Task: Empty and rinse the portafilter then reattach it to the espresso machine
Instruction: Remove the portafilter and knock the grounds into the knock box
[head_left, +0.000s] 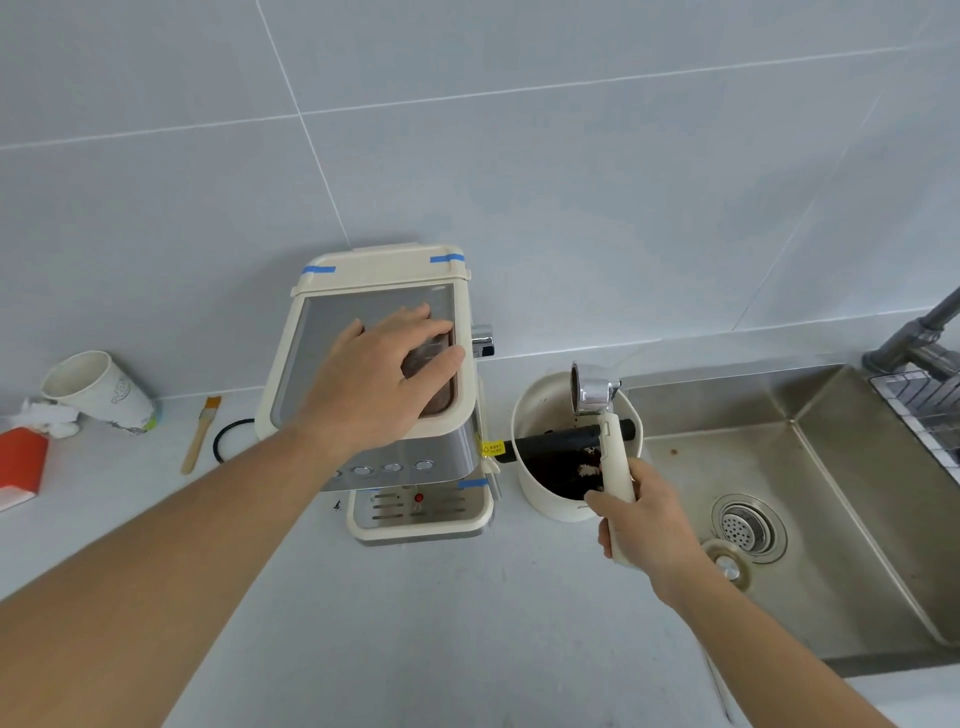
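A cream and steel espresso machine (415, 457) stands on the counter against the tiled wall. My left hand (384, 374) lies flat on its top, fingers spread. My right hand (644, 514) grips the cream handle of the portafilter (597, 395). Its metal head is turned on its side over a cream knock box (535, 467), just above the box's black bar. Dark coffee grounds lie inside the box. To the right is the steel sink (810, 467), with its drain (748, 525) and a grey faucet (919, 332) at the far right.
At the left of the counter are a tipped paper cup (98, 389), a small brush (200, 434), a black rubber ring (231, 439) and a red box (21, 462). A loose sink plug (727, 564) lies in the basin. A wire rack (930, 410) sits at the sink's right edge.
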